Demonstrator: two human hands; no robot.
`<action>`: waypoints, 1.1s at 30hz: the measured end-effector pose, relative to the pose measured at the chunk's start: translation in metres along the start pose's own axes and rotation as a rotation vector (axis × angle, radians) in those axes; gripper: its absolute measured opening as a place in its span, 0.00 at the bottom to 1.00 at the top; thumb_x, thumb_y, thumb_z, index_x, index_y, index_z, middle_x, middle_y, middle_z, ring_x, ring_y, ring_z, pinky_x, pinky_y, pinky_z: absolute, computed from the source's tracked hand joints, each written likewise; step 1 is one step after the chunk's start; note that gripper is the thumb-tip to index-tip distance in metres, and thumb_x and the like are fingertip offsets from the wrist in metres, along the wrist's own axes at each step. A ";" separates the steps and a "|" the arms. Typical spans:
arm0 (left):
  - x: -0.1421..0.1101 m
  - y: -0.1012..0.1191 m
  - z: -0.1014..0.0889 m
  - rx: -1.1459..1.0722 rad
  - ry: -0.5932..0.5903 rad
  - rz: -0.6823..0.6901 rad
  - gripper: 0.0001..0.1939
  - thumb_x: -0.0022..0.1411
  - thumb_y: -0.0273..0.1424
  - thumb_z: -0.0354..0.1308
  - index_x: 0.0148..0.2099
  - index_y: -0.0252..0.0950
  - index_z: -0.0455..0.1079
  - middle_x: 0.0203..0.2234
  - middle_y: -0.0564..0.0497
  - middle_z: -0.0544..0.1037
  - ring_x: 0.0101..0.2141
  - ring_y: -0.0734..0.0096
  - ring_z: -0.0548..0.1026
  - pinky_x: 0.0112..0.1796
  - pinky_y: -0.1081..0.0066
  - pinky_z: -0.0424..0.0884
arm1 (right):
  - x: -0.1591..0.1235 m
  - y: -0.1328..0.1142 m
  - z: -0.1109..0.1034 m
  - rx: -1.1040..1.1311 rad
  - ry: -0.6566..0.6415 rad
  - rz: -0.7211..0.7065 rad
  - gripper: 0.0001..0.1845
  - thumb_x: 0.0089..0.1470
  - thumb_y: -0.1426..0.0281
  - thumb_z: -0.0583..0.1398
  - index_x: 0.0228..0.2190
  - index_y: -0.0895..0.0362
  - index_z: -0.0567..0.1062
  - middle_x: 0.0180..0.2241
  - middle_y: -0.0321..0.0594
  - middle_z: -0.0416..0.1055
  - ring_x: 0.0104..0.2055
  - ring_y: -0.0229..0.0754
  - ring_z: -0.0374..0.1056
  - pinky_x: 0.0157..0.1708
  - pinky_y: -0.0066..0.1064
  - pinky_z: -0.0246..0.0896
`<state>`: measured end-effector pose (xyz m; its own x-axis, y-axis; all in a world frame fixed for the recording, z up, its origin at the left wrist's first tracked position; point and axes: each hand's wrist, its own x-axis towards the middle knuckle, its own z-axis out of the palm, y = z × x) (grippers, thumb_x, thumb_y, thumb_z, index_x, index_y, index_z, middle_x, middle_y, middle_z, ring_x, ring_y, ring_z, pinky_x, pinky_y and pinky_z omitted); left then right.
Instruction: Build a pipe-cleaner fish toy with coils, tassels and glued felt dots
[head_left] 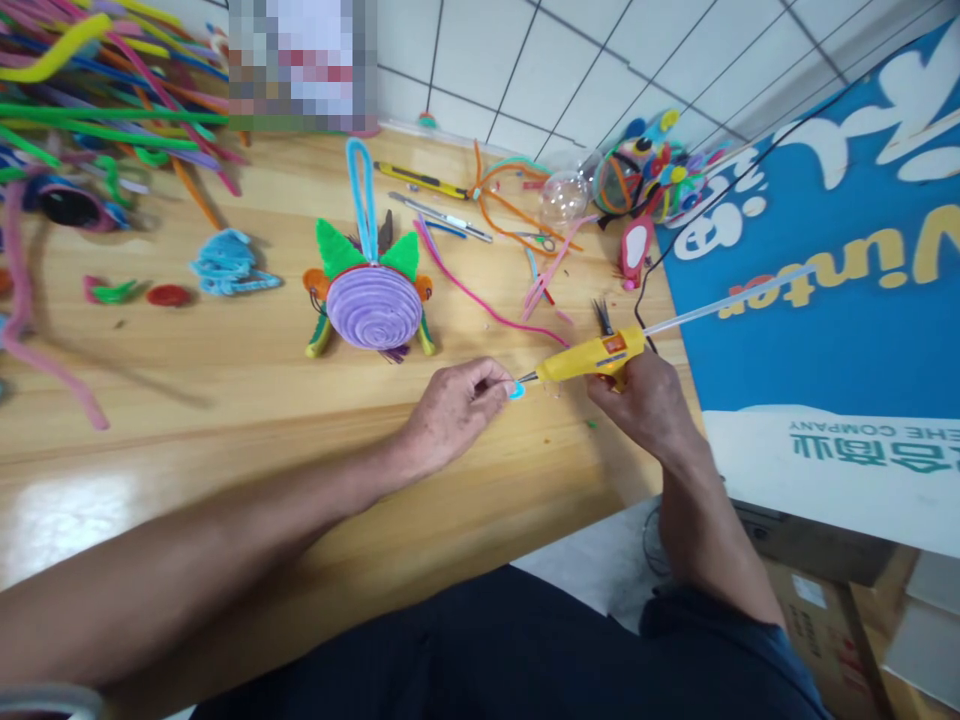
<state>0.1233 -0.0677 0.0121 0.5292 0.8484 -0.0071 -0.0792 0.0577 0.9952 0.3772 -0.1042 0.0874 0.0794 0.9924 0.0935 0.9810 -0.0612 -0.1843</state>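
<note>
My left hand (pixel 469 405) pinches a small light-blue piece (pixel 517 391) between thumb and fingertips, just above the wooden table. My right hand (pixel 649 400) is wrapped round the handle of a yellow hot glue gun (pixel 592 357). Its nozzle points left and meets or nearly meets the blue piece; I cannot tell which. A long clear glue stick (pixel 727 300) juts out of the gun's back. Beyond my left hand lies a craft figure with a coiled purple disc (pixel 375 307), green pointed ears (pixel 334 250) and a light-blue loop (pixel 361 195) on top.
Many coloured pipe cleaners (pixel 112 110) are heaped at the far left. A yellow utility knife (pixel 421 180), clear ball (pixel 564 198) and decorated ball (pixel 622 180) lie toward the wall. Black-handled scissors (pixel 602 315) are near the gun. A blue printed board (pixel 825 300) stands at the right.
</note>
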 end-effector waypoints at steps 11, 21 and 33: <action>0.000 0.003 -0.001 0.039 -0.016 -0.028 0.10 0.67 0.34 0.59 0.34 0.36 0.71 0.22 0.56 0.68 0.24 0.76 0.64 0.27 0.75 0.59 | 0.001 -0.001 -0.004 -0.024 -0.032 0.008 0.10 0.45 0.66 0.59 0.21 0.50 0.60 0.23 0.39 0.66 0.27 0.45 0.64 0.27 0.34 0.54; -0.001 0.003 -0.001 0.048 -0.023 -0.047 0.09 0.68 0.34 0.59 0.34 0.35 0.71 0.23 0.57 0.69 0.25 0.77 0.64 0.27 0.75 0.60 | 0.002 -0.004 -0.004 0.005 -0.025 -0.007 0.11 0.44 0.67 0.58 0.21 0.50 0.57 0.23 0.40 0.66 0.27 0.45 0.64 0.28 0.35 0.54; 0.000 0.002 -0.002 0.051 -0.026 -0.029 0.11 0.69 0.35 0.58 0.34 0.36 0.71 0.22 0.56 0.70 0.24 0.76 0.66 0.27 0.74 0.61 | 0.001 -0.002 -0.004 0.021 -0.021 0.000 0.11 0.44 0.68 0.58 0.20 0.50 0.58 0.22 0.39 0.65 0.27 0.44 0.63 0.27 0.34 0.53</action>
<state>0.1216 -0.0671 0.0137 0.5528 0.8326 -0.0345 -0.0208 0.0552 0.9983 0.3761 -0.1033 0.0916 0.0754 0.9945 0.0731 0.9770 -0.0590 -0.2050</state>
